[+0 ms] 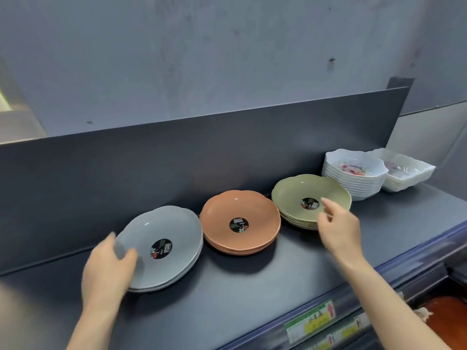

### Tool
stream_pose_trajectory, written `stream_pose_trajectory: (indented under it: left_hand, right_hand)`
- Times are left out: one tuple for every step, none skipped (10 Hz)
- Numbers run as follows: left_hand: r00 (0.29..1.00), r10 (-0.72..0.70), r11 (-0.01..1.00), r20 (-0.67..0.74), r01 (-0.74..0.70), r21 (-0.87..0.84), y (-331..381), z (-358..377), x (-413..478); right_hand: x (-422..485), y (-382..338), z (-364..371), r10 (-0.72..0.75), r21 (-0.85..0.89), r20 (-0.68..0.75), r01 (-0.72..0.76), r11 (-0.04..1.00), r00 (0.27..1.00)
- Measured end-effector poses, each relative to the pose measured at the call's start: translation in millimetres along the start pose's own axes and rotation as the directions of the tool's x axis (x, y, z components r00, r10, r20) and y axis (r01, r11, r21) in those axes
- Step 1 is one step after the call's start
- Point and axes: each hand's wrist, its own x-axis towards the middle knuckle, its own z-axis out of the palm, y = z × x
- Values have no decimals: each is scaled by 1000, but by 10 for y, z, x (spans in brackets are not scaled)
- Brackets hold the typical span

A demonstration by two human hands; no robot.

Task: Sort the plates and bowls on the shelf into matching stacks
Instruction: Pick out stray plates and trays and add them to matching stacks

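Nearest: front rail of the shelf (227, 311), w/ green-yellow price labels (310, 319) stuck on it. Both forearms come in from below.

L hand (108, 269) is at the near-left rim of the grey plates (171, 231). The thumb lies over the lip into the well and the other fingers wrap the outside, i.e. it's gripping the top plate's rim. That plate sits a bit off-centre on the ones under it, so the grip is prob. there to square it up.

R hand (338, 228) reaches further, to the near-right rim of the green plates (298, 190). Index is stretched over the lip, thumb by the edge below. It's blurred, so can't tell if it pinches the rim or hovers loose.

Between them are the orange plates (240, 210), untouched, just beside both neighbours. Each pile is one colour w/ a round black sticker in the top plate, lined up in a row so the colours read at a glance.

Further right are two stacks of white bowls (353, 183), wavy rims and a floral print inside, side by side at the shelf's end. They're prob. kept apart from the plates as a diff. shape.

Behind everything is the dark back panel (202, 152), w/ the piles set close to it.

Sorting looks nearly done; only straightening seems left.
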Motion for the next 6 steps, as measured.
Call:
stream_pose_trajectory:
  left_hand:
    - [988,150,988,-32,-151,-44,482,279,-197]
    - [966,257,962,20,-254,-99,925,663,-401]
    - [927,367,929,72,-361,-81,1246,1042,-619]
    - [892,433,901,125,-429,-65,1469,1318,-808]
    - [884,440,897,157,-441,-27,1597,1460,-879]
    - [882,448,891,147,-454,5,1675,1515,-897]
  right_hand:
    - [404,255,-207,42,-99,38,-38,994,998]
    - [608,393,-230,36,-145,141,-16,989,989]
    - [727,493,-199,6,-172,208,30,985,978]
    - [787,596,-218,-43,-154,257,85,984,965]
    - [878,715,-261,-128,-90,271,158,983,954]
    - [961,705,-354,-231,-7,254,241,971,939]
